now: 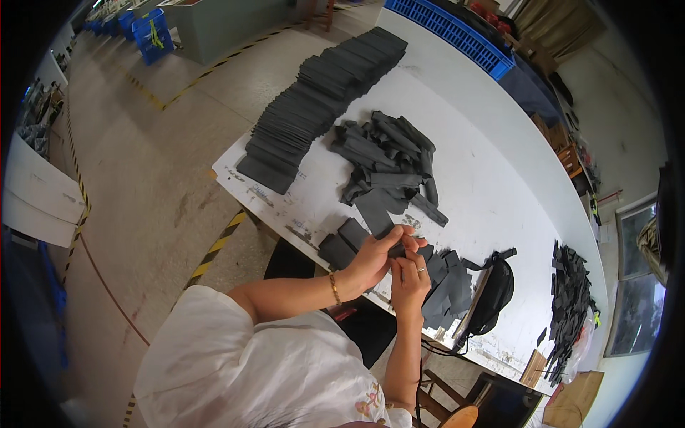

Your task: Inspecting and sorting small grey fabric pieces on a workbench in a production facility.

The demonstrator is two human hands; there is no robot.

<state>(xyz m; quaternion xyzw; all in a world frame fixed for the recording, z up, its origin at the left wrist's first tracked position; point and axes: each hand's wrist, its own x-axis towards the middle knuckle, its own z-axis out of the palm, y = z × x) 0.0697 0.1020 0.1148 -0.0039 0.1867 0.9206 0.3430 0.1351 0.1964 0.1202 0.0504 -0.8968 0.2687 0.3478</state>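
A flat dark grey fabric piece (374, 212) sticks up and away from my left hand (378, 258), which is closed around its near end with the thumb on top. My right hand (410, 282), a ring on one finger, meets it from the right; its fingers are curled and pinched at the same near end, which the hands partly hide. Just beyond the held piece lies a loose heap of folded dark grey pieces (392, 146). Flat grey pieces (448, 285) are spread to the right of my hands, and a few more (339, 244) lie left of them.
A long row of stacked grey pieces (292, 118) runs along the white table's (492, 192) left edge. A black pouch-like object (494, 296) with a strap lies at right. Small dark strips (569, 299) are piled farther right. A blue crate (457, 32) stands beyond the white divider.
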